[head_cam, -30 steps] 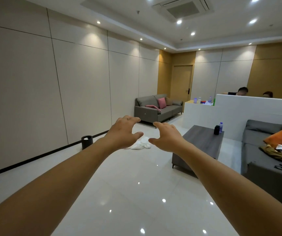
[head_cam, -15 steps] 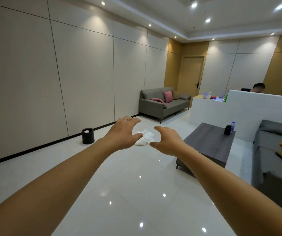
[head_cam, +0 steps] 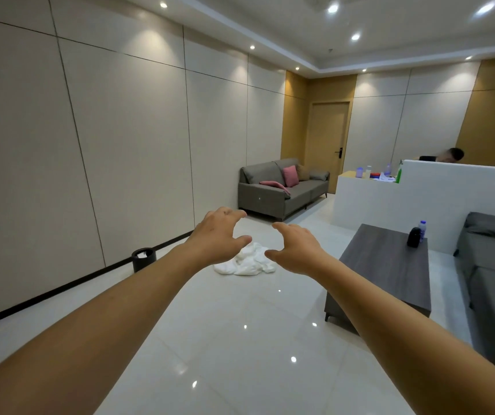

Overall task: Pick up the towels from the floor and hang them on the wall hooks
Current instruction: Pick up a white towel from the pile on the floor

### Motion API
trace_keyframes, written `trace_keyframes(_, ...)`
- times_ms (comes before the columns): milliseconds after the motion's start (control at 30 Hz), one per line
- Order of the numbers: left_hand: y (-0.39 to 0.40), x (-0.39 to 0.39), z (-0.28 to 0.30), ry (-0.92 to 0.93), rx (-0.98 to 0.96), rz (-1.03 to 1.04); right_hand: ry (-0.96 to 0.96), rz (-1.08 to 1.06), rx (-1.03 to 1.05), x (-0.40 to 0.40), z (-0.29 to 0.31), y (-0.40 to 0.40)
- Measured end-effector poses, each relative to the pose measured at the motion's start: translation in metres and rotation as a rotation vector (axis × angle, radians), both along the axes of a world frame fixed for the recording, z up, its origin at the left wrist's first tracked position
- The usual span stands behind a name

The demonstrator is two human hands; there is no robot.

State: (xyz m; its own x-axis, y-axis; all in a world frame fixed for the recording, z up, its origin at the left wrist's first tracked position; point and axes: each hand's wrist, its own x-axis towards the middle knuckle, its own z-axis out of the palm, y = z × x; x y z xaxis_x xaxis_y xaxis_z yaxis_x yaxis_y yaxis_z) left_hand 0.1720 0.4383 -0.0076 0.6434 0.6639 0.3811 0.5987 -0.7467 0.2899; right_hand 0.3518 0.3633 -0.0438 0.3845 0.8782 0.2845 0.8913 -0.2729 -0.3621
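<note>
A crumpled heap of white towels lies on the glossy white floor some way ahead of me, near the middle of the room. Both arms are stretched out in front. My left hand is held up with fingers curved and apart, holding nothing, and partly covers the heap's left side. My right hand is beside it, also empty with fingers spread. Both hands are well short of the towels. No wall hooks show on the panelled wall at the left.
A small black bin stands by the left wall. A dark coffee table with a bottle and a black object is at the right, a grey sofa beyond it. Another grey sofa stands at the far wall. Two people sit behind a white partition.
I have moved forward and the view has tilted down a little. The towels, bin and far sofa appear closer. Both hands stay raised and empty.
</note>
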Motion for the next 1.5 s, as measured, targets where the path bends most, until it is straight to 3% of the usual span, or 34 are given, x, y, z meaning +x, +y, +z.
trace_keyframes(433,0.182,0.062,-0.036,0.049,-0.043,-0.017,0.014,0.025,-0.070,0.066,-0.025,0.171)
trace_keyframes(933,0.400,0.224,-0.033,0.062,-0.038,0.099,0.062,0.108,-0.045,0.238,-0.016,0.394)
trace_keyframes(1267,0.532,0.307,-0.105,0.176,-0.171,0.099,0.193,0.078,-0.214,0.321,-0.089,0.511)
trace_keyframes(1500,0.669,0.364,-0.150,0.211,-0.238,0.092,0.229,0.067,-0.279,0.384,-0.128,0.638)
